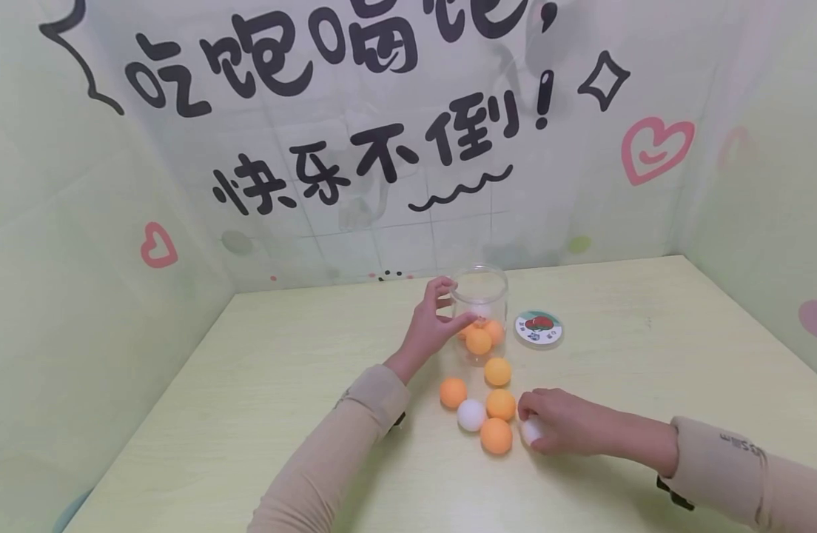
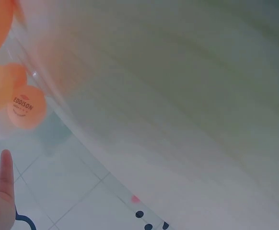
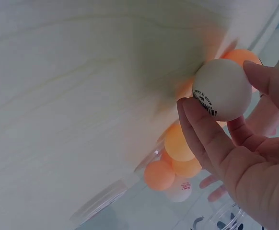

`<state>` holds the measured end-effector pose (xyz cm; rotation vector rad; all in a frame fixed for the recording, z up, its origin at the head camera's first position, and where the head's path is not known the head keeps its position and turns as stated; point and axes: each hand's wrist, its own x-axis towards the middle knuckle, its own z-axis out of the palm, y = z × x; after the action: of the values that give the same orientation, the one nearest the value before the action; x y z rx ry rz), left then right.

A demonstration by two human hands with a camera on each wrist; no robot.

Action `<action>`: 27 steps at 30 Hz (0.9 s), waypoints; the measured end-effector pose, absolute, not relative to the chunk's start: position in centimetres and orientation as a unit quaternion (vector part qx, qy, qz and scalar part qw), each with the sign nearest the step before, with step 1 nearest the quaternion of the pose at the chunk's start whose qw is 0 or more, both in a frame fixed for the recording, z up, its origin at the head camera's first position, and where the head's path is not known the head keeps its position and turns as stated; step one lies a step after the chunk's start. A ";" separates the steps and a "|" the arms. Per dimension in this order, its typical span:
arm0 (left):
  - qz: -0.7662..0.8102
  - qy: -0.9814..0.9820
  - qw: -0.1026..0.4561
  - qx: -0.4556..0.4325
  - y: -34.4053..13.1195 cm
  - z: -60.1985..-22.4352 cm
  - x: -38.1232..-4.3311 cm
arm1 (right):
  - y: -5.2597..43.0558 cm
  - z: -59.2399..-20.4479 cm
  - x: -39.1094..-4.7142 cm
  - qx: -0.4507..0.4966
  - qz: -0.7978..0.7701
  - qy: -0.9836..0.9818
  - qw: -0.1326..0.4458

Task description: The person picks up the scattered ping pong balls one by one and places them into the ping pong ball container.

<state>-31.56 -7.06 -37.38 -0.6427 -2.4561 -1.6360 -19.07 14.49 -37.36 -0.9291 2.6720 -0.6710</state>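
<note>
A clear plastic jar (image 1: 496,302) stands upright on the table, with several orange balls (image 1: 478,341) and a white one inside. My left hand (image 1: 430,324) holds the jar from its left side, thumb across the front and fingers near the rim. Between the thumb and fingers of my right hand (image 1: 571,422) is a white ping-pong ball (image 3: 223,88), low over the table right of the loose balls. Black print shows on that ball in the right wrist view. Loose orange ping-pong balls (image 1: 496,436) and one white ball (image 1: 471,415) lie in front of the jar.
A round lid (image 1: 539,329) with a red picture lies flat just right of the jar. The pale wooden table (image 1: 249,414) is walled at the back and sides by printed sheeting (image 1: 355,244).
</note>
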 end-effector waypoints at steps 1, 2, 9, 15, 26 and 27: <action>-0.540 -0.812 0.061 -0.214 -7.1 -37.4 -31.6 | 14.5 -37.3 -19.1 -0.318 -0.228 0.912 0.119; -0.540 -0.811 0.062 -0.215 -7.1 -37.4 -31.6 | 14.6 -37.3 -19.1 -0.318 -0.228 0.912 0.121; -0.539 -0.811 0.063 -0.218 -7.1 -37.4 -31.5 | 14.6 -36.7 -19.3 -0.307 -0.213 0.918 0.133; -0.541 -0.809 0.062 -0.219 -7.1 -37.4 -31.6 | 14.5 -36.1 -19.6 -0.289 -0.211 0.923 0.140; -0.541 -0.809 0.065 -0.222 -7.1 -37.4 -31.6 | 14.7 -34.8 -20.1 -0.290 -0.199 0.929 0.116; -0.541 -0.809 0.065 -0.222 -7.1 -37.4 -31.6 | 14.7 -34.6 -20.2 -0.292 -0.198 0.929 0.114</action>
<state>-31.63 -7.08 -37.43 -0.6693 -2.4411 -1.6314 -20.18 14.71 -34.63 -0.8556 2.7237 -0.5812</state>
